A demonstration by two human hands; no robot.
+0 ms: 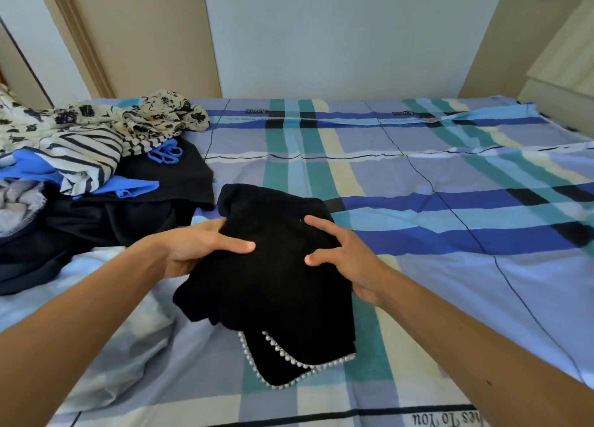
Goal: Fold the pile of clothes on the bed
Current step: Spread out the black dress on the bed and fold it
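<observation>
Right now your left hand grips the near-left side of the black garment, one digit laid straight across the top and the others tucked under the cloth. Your right hand clamps the opposite side, its fingers bent and spread on the fabric. The garment sits bunched between them just over the bed, its pearl-beaded hem hanging toward you. The unfolded pile of clothes lies to the left.

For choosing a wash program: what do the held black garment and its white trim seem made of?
Black garment: probably soft knit, matte; drapes limply, no shine. Trim: small round pearl-like beads, glossy white; plastic or glass, cannot tell.
</observation>
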